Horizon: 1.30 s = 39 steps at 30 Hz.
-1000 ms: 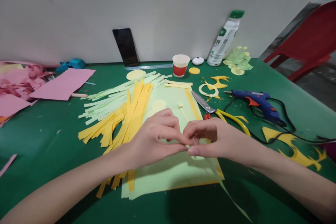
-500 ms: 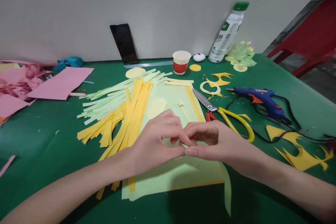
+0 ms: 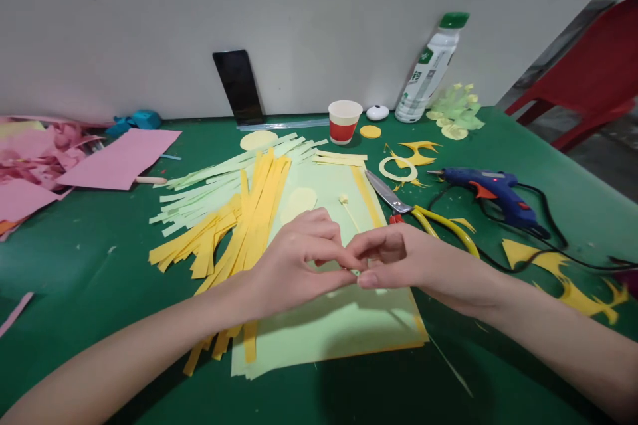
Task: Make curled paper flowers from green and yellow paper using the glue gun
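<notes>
My left hand [image 3: 309,255] and my right hand [image 3: 403,255] meet fingertip to fingertip above a stack of pale green paper sheets [image 3: 323,339]. Both are closed in a pinch on a thin pale green paper strip [image 3: 451,365]; only a speck of it shows between the fingers, and its tail hangs edge-on below my right hand. On the sheets, just beyond my fingers, lies a thin stem with a small pale yellow bud [image 3: 343,200]. Pale yellow paper discs [image 3: 302,199] rest behind my left hand. Scissors with yellow handles [image 3: 391,192] lie past my right hand.
Yellow paper strips [image 3: 259,212] and green strips [image 3: 199,196] spread at left, near pink paper [image 3: 124,159]. A blue glue gun [image 3: 491,189] with a black cord lies right. Behind stand a paper cup [image 3: 345,123], a leaning phone [image 3: 238,86] and a bottle [image 3: 431,73].
The strip's tail has turned from broad face to thin edge and swung outward to the right. My fingertips have shifted slightly, still pinched together. The view has moved a little.
</notes>
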Motion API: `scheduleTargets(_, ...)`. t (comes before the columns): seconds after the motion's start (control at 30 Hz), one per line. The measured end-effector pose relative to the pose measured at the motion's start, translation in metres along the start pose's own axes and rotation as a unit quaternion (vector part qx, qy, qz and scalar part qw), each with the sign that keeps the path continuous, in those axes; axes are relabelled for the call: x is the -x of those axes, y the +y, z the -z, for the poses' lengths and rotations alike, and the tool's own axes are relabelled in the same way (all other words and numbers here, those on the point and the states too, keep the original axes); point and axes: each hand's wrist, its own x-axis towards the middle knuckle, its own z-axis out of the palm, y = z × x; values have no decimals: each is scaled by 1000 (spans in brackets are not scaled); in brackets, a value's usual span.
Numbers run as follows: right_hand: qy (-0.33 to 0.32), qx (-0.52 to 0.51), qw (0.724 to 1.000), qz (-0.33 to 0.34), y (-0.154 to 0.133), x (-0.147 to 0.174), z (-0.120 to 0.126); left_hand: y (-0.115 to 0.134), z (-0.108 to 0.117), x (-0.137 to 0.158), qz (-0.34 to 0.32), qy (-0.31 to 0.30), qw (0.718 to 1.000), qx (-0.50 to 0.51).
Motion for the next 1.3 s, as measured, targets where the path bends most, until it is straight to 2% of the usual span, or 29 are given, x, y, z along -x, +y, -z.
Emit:
scheduleTargets(0.2,-41,-3,999,10,-3,1,-5,3,-4,0,38,23,999,1)
scheduleTargets(0.43,14,10,999,36,-2,1,-7,6,-4,0,28,40,999,-16)
scheduleTargets(0.63,22,0,998,60,-2,1,-1,4,-2,0,1,7,1000,-5)
scheduleTargets(0.83,25,48,998,33,-4,1,-1,4,-1,0,-23,-8,1000,-5)
scheduleTargets(1.03,16,69,995,70,0,1,-9,9,-5,0,34,25,999,5)
scheduleTargets(1.13,25,80,991,100,3,1,-9,9,-6,0,39,35,999,-4)
scheduleTargets(1.2,23,96,991,95,2,1,-6,9,-6,0,23,26,999,-9)
scheduleTargets(1.3,10,140,988,65,-5,3,0,7,-4,-1,-3,-27,1000,1)
